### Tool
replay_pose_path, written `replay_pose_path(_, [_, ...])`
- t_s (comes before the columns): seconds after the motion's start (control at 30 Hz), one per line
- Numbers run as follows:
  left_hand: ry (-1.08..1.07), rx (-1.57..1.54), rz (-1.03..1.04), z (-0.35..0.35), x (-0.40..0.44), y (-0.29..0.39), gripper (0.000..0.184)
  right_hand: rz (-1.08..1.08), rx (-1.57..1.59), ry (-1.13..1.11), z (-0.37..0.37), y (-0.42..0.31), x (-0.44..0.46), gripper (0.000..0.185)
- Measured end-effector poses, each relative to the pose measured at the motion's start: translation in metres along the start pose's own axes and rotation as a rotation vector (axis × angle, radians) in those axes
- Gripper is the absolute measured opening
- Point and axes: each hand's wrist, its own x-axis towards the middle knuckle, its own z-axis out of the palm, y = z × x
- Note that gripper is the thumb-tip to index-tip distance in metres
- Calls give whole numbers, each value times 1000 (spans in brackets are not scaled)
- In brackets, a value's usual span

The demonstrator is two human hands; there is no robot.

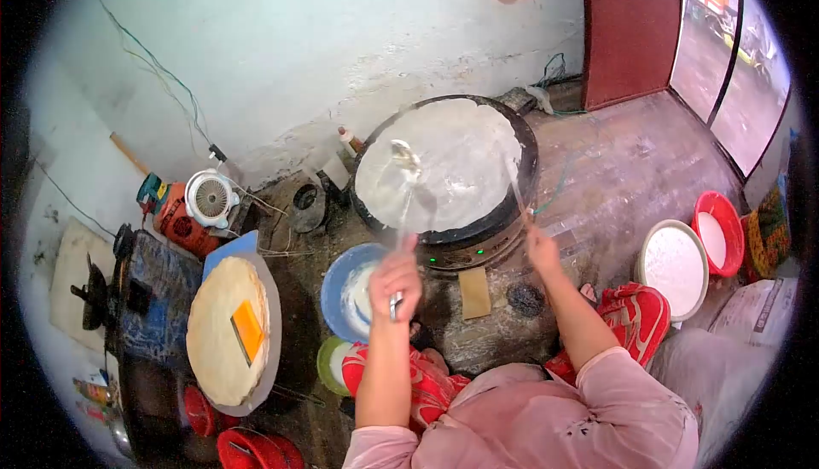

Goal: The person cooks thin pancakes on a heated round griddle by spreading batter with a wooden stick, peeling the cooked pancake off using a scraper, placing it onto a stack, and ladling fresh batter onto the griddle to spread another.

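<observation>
A wide pale sheet of batter (pixel 452 162) covers most of the round black griddle (pixel 531 181). My left hand (pixel 396 280) is closed round the handle of a metal ladle (pixel 406 159), whose bowl is over the left part of the batter, slightly blurred. In my right hand (pixel 542 249) is a thin stick-like tool (pixel 517 192), its far end at the batter's right edge. Below my left hand and to its left sits a blue bowl (pixel 331 298) with white batter inside. Whether the ladle touches the sheet I cannot tell.
At the left, a stack of round flatbreads (pixel 217 332) carries an orange-yellow scraper (pixel 248 329). A white fan (pixel 211 199) stands near the wall. On the right are a white-filled tub (pixel 674 270) and a red basin (pixel 717 234). A green bowl (pixel 328 371) sits by my left leg.
</observation>
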Motion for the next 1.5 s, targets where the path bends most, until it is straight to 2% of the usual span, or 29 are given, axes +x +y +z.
replay_pose_path(0.03, [-6, 23, 16, 10, -11, -1, 42, 106, -240, -149, -4, -9, -13, 31])
replay_pose_path(0.07, [15, 52, 74, 17, -24, 4, 43, 49, -142, -325, 0, -20, -37, 30])
replay_pose_path(0.13, [39, 174, 131, 26, -51, 21, 44, -248, -236, -599, 36, 4, -66, 29])
replay_pose_path(0.2, [180, 332, 216, 32, -84, 41, 43, -195, -194, -763, 6, -42, -73, 38])
replay_pose_path(0.27, [357, 492, 299, 26, -123, 71, 41, -115, 152, -484, 13, -6, -45, 34])
replay_pose_path(0.33, [538, 595, 367, 13, -161, 100, 38, -84, 190, 1, 1, 23, -9, 34])
replay_pose_path(0.37, [536, 593, 364, 5, -172, 109, 38, -85, 186, 4, -12, 4, -11, 34])
replay_pose_path(0.43, [905, 529, 494, -13, -189, 127, 38, 166, -273, -301, -41, -55, -30, 33])
replay_pose_path(0.5, [970, 531, 507, -50, -204, 158, 34, -228, -205, -485, -1, -26, -60, 32])
replay_pose_path(0.57, [886, 453, 478, -100, -222, 195, 31, -276, -362, -853, -12, -74, -76, 33])
replay_pose_path(0.6, [836, 452, 486, -123, -233, 213, 30, -274, -364, -849, -12, -75, -72, 33])
replay_pose_path(0.67, [898, 718, 540, -165, -239, 225, 31, -137, 2, -574, -12, -69, -62, 33])
replay_pose_path(0.7, [882, 635, 438, -158, -238, 207, 31, -28, 87, -452, -4, -43, -43, 33])
replay_pose_path(0.73, [878, 636, 423, -153, -237, 188, 31, -107, 224, -255, 6, -6, -19, 30])
replay_pose_path(0.8, [1012, 1078, 404, -152, -236, 165, 32, 87, 229, -166, -27, -2, 5, 29])
replay_pose_path(0.87, [987, 1026, 323, -181, -246, 190, 31, 171, 259, -128, -43, 21, 19, 29])
replay_pose_path(0.93, [968, 967, 252, -196, -259, 208, 30, 433, 447, -148, -58, 37, 24, 30])
replay_pose_path(0.97, [1027, 941, 316, -197, -264, 212, 27, 433, 443, -148, -58, 74, 36, 30])
replay_pose_path(1.0, [1144, 954, 397, -187, -266, 210, 25, 359, 249, 13, -49, 131, 58, 30])
replay_pose_path(1.07, [1454, 1050, 647, -141, -245, 188, 22, 279, 53, 173, -47, 147, 66, 31])
replay_pose_path(1.1, [1492, 1070, 760, -118, -232, 178, 20, 16, -18, 263, -51, 121, 56, 33])
replay_pose_path(1.13, [1460, 1086, 861, -94, -213, 167, 19, -252, -86, 349, -56, 81, 44, 37])
replay_pose_path(1.17, [1361, 1079, 932, -76, -197, 160, 22, -150, 190, 118, -64, 40, 32, 48])
replay_pose_path(1.2, [1256, 1068, 996, -57, -181, 154, 24, -160, 192, 102, -70, -3, 12, 48])
replay_pose_path(1.27, [1056, 1117, 1102, -9, -137, 111, 31, 138, 667, -291, -72, -63, -20, 53])
replay_pose_path(1.33, [810, 1129, 1030, 10, -106, 95, 34, 324, 536, -566, -55, -59, -27, 58])
replay_pose_path(1.4, [700, 1079, 940, 28, -71, 67, 41, 245, 339, -660, -42, -63, -22, 68])
replay_pose_path(1.47, [602, 1063, 850, 33, -40, 46, 37, 168, 730, -670, -45, -104, -30, 77])
replay_pose_path(1.5, [564, 1063, 809, 29, -25, 42, 34, 108, 747, -698, -53, -130, -33, 77])
